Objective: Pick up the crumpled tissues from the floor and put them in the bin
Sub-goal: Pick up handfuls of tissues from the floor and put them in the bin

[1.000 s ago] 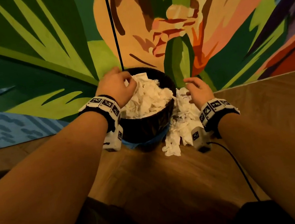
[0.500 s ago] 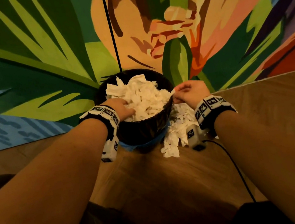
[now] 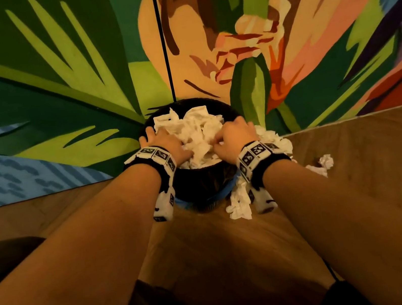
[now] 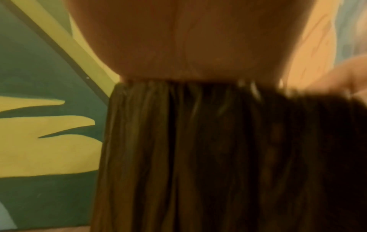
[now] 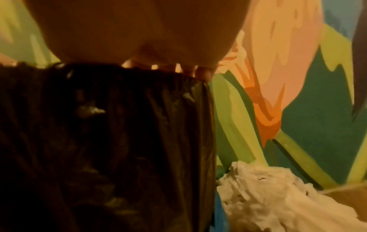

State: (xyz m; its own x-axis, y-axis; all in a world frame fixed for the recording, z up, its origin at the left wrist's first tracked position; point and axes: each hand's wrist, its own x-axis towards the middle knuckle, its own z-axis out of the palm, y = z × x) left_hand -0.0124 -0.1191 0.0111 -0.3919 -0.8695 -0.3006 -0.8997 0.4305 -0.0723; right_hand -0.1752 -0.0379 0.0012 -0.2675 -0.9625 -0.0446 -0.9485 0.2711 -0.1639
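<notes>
Nearest the viewer, a loose white tissue point(image 3: 239, 203) lies on the wooden floor point(image 3: 237, 247) at the foot of the bin point(image 3: 199, 182), with another crumpled tissue point(image 3: 326, 160) further right on the floor. The bin is round, lined with a black bag, and heaped above its rim with crumpled tissues point(image 3: 196, 131). Both hands rest on top of that heap. The left hand point(image 3: 166, 144) lies at the left rim, fingers spread flat on the paper. The right hand point(image 3: 234, 134) sits at the right rim, fingers curled into the tissues. More tissues point(image 5: 278, 196) are piled on the floor against the bin's right side. Behind stands a painted wall point(image 3: 50, 84) of leaves and flowers.
</notes>
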